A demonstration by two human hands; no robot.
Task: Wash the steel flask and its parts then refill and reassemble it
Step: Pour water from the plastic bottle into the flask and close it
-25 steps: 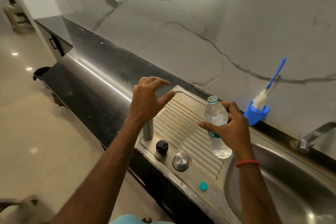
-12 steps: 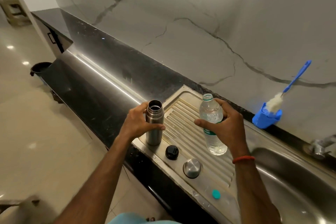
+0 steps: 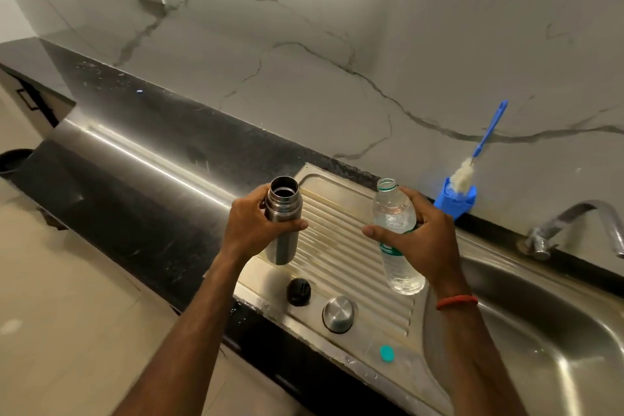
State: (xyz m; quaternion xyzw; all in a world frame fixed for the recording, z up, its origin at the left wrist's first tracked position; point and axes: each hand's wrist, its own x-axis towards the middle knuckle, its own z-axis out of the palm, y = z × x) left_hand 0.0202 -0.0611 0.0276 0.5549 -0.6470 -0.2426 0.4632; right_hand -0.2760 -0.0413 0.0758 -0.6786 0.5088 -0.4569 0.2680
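- Our left hand (image 3: 251, 230), open a second ago, now grips the steel flask (image 3: 282, 219).
- Right hand (image 3: 425, 240) still grips the open water bottle (image 3: 396, 233) — refill looks next.

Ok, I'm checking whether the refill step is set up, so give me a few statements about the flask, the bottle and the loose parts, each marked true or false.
1. The left hand grips the steel flask, whose mouth is open. True.
2. The plastic bottle in the right hand is capped. False: its neck is open, and a teal cap lies on the drainboard.
3. The black stopper and the steel cup sit on the drainboard, off the flask. True.
4. The bottle brush lies on the drainboard. False: it stands in the blue holder by the wall.
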